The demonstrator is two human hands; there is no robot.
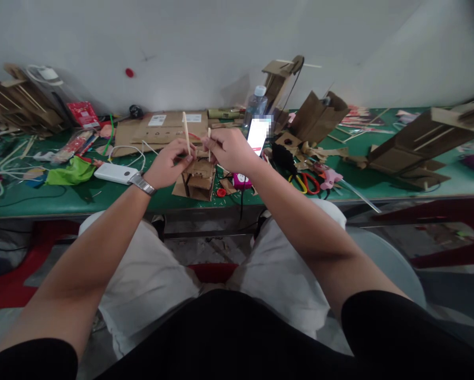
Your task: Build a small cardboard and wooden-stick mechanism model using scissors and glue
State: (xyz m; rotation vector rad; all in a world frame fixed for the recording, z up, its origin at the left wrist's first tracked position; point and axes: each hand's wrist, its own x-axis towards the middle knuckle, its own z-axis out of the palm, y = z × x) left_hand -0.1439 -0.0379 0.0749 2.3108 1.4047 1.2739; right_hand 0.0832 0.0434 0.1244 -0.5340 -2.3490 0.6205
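My left hand [176, 160] pinches a thin wooden stick [186, 131] that stands nearly upright and reaches well above the fingers. Close beside it, my right hand [228, 148] is closed on a shorter wooden stick [209, 138], also about upright. Both hands are over a small brown cardboard structure [199, 182] at the table's front edge; they hide part of its top. Whether the sticks touch the cardboard I cannot tell.
A lit phone [259, 134] leans by a water bottle [255, 103] behind my right hand. A white power bank [117, 173] lies left. To the right are scissors [311, 183], a glue gun [334, 178] and a larger cardboard structure [410, 142].
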